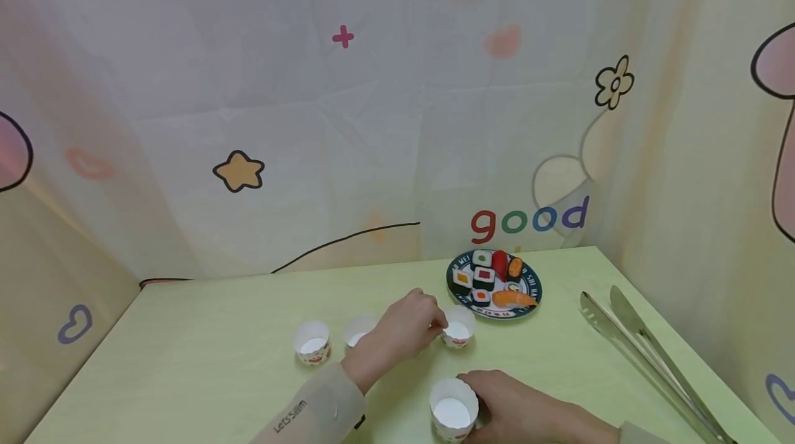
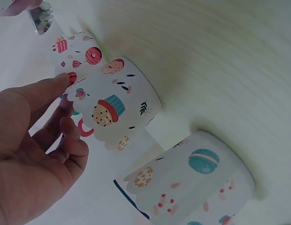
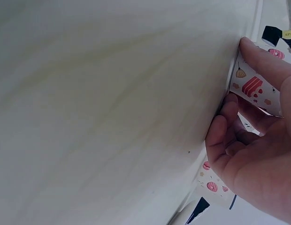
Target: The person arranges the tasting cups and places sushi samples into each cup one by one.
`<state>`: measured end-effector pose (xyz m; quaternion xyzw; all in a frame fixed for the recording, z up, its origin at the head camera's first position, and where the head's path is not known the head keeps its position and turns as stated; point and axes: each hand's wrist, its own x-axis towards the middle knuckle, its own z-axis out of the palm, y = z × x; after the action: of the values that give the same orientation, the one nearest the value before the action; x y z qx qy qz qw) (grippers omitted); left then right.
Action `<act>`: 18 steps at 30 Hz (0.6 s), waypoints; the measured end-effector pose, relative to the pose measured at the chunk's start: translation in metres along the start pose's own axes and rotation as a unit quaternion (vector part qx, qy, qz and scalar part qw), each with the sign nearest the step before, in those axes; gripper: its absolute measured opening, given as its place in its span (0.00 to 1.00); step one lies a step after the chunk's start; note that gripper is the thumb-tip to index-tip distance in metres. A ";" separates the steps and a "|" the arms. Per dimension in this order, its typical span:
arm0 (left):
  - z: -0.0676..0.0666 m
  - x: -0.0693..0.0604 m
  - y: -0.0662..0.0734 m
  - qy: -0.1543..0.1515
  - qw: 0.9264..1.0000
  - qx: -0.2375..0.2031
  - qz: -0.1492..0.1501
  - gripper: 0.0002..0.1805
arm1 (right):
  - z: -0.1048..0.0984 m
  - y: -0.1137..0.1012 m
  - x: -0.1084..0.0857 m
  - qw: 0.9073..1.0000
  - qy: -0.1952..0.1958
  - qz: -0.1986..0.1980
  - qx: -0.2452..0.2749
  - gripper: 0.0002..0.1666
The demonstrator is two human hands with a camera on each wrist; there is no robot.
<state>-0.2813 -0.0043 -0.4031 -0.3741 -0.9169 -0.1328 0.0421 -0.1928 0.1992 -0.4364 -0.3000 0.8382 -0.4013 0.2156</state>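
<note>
My left hand [image 1: 404,325] reaches across the table and pinches the left rim of a white paper baking cup [image 1: 457,328] between thumb and fingertips. In the left wrist view, the thumb tip lies where a donut-patterned cup [image 2: 91,54] and a cupcake-patterned cup [image 2: 112,110] overlap. Nearer the front, my right hand [image 1: 524,406] grips another baking cup [image 1: 453,411] from its right side. The right wrist view shows thumb and fingers around that cup's printed wall [image 3: 253,86]. Two more cups stand left of my left hand: one upright cup [image 1: 312,344] and one partly hidden cup [image 1: 357,329].
A dark-rimmed round plate [image 1: 456,295] with several sushi pieces stands at the back right. Long metal tongs [image 1: 652,354] lie along the table's right side. A printed curtain [image 1: 373,154] hangs behind the pale green-yellow table [image 1: 205,347].
</note>
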 end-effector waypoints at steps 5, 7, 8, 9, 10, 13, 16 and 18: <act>0.000 0.001 -0.001 -0.008 1.000 -0.002 -0.001 0.04 | 0.000 -0.002 0.000 1.000 0.001 0.016 0.000 0.25; 0.000 0.000 -0.001 -0.008 1.000 -0.002 0.002 0.05 | 0.000 -0.003 0.001 1.000 0.002 0.018 -0.004 0.25; 0.000 0.000 -0.001 -0.009 1.000 -0.001 0.002 0.06 | 0.000 -0.003 0.001 1.000 0.003 0.018 -0.005 0.24; 0.000 -0.001 -0.001 -0.010 1.000 -0.002 0.003 0.06 | 0.001 -0.003 0.001 1.000 0.004 0.015 -0.010 0.24; 0.000 -0.001 -0.001 -0.011 1.000 -0.002 0.002 0.07 | 0.001 -0.002 0.001 1.000 0.004 0.013 -0.013 0.24; 0.000 -0.002 -0.001 -0.017 1.000 -0.003 -0.003 0.08 | 0.001 -0.001 0.001 1.000 0.006 0.012 -0.015 0.24; 0.000 -0.002 0.000 -0.023 1.000 -0.008 -0.008 0.10 | 0.001 -0.001 0.001 1.000 0.007 0.014 -0.012 0.25; 0.000 -0.002 0.001 -0.026 1.000 -0.013 -0.010 0.11 | 0.002 -0.001 0.001 1.000 0.007 0.018 -0.010 0.25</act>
<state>-0.2791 -0.0055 -0.4033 -0.3687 -0.9196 -0.1349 0.0118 -0.1923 0.1970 -0.4366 -0.2847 0.8489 -0.3907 0.2139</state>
